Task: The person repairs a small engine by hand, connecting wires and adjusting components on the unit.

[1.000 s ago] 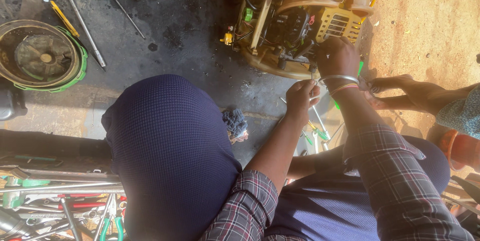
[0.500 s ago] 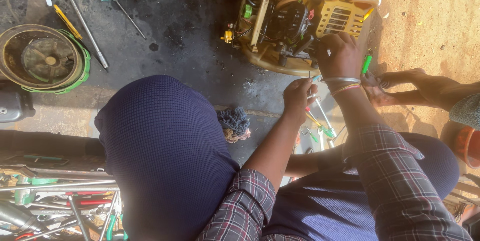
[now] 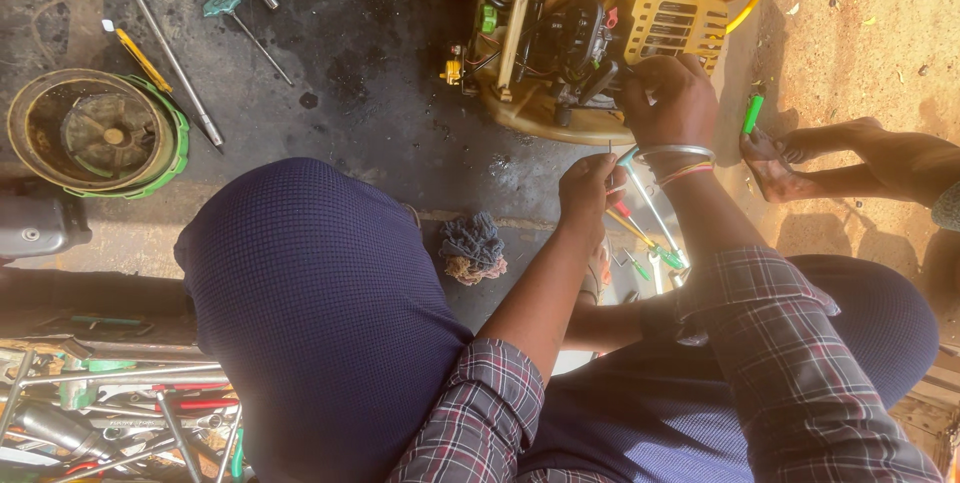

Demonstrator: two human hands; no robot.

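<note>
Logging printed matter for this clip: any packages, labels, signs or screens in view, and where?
None that can be made out. No package, sign or screen shows; the yellow engine housing by the right hand bears only vent slots, and the floor tools carry no readable label.

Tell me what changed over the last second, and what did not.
The right hand stayed pressed against the yellow engine unit, shifting only slightly along its black side. The left hand stayed just below it, pinching a thin metal pin. Nothing was picked up or let go. The round green-rimmed cover, the screwdrivers and the rag lie as before; mostly the camera shifted.
</note>
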